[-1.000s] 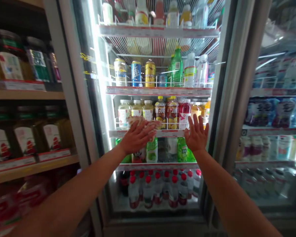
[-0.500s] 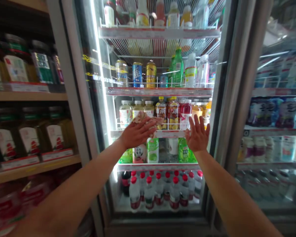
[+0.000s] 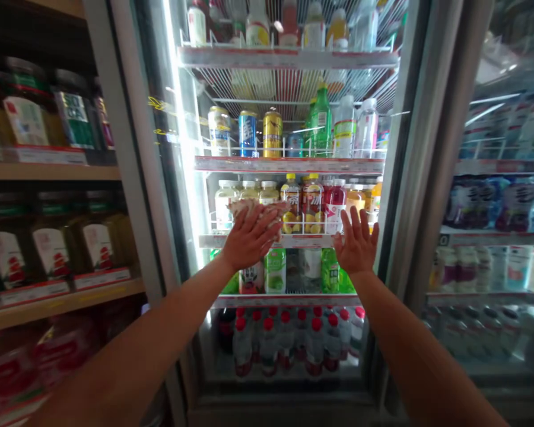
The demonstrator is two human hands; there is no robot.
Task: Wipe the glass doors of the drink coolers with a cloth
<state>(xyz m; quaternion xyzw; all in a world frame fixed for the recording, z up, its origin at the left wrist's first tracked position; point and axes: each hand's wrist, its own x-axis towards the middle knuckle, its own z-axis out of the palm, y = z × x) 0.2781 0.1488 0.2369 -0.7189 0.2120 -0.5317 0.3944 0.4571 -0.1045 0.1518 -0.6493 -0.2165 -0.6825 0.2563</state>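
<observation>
My left hand [image 3: 250,236] lies flattened over a crumpled pale, patterned cloth [image 3: 260,207], holding it against the glass door of a lit drinks cooler. The cloth shows above and to the right of the fingers; the rest is hidden under the palm. My right hand [image 3: 357,242] is open, fingers spread and pointing up, and appears to rest on the same glass near its right side. Behind the glass, level with both hands, is a shelf edge [image 3: 309,240] with bottled drinks [image 3: 312,204] above it.
A metal frame post [image 3: 431,178] stands right of the door, with another cooler of drinks beyond. On the left, wooden shelves [image 3: 48,172] hold large bottles [image 3: 51,255]. Red-capped bottles [image 3: 315,350] fill the cooler's bottom, and cans [image 3: 272,133] stand higher up.
My left hand has turned so its fingers point more upward, and the cloth has shifted slightly left on the glass. My right hand has stayed in place.
</observation>
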